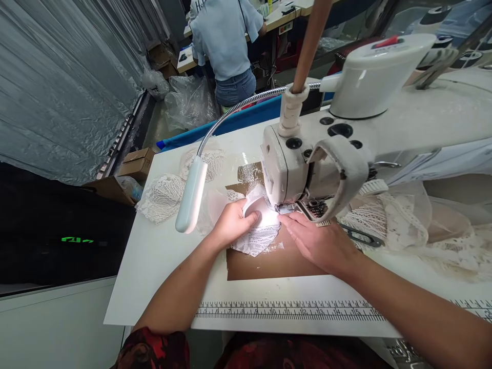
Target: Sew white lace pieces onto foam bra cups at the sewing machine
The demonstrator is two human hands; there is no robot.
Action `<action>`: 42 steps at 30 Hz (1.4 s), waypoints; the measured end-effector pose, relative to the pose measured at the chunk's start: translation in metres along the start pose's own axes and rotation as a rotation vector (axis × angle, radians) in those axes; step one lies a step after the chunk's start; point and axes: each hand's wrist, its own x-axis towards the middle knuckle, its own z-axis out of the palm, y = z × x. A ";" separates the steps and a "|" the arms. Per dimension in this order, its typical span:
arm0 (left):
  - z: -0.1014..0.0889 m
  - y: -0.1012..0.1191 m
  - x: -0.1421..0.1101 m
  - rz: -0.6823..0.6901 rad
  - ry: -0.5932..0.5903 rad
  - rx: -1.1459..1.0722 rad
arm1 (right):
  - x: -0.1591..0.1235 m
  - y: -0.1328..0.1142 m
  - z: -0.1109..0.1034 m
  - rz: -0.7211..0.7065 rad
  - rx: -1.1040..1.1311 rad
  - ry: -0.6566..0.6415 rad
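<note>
A white lace bra cup [257, 237] lies under the lit needle area of the sewing machine [286, 166]. My left hand [235, 221] is closed on the cup's left side, thumb on its smooth inner face and fingers hidden behind it. At the cup's right edge, close by the presser foot [285, 208], my right hand [321, 241] has its fingers together, the tips pinching the edge. The machine head partly covers those fingers. Beneath the cup is a brown plate [265, 269] set in the white table [165, 287].
A lamp [191, 197] on a bendable neck hangs left of the machine. Lace cups [163, 197] lie at the table's left, and a pile of lace pieces [407, 220] at the right. Printed ruler tape [284, 310] runs along the front edge. A seated person [223, 41] is beyond.
</note>
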 end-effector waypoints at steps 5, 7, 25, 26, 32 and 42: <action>0.000 -0.002 0.001 0.005 0.011 0.008 | 0.000 -0.003 -0.002 -0.045 -0.024 0.028; 0.000 -0.003 0.001 0.013 0.014 0.000 | 0.000 -0.003 -0.003 -0.049 -0.023 0.039; -0.001 -0.001 0.003 0.019 0.112 -0.041 | 0.005 -0.004 -0.002 0.006 -0.044 -0.087; -0.001 -0.001 0.003 0.009 0.114 -0.042 | 0.005 -0.004 -0.003 0.010 -0.050 -0.098; -0.001 -0.008 0.002 -0.001 0.155 0.009 | 0.006 -0.004 -0.006 0.005 -0.013 -0.062; -0.003 -0.011 -0.002 -0.079 0.277 0.055 | -0.012 0.029 -0.024 0.128 -0.099 -0.098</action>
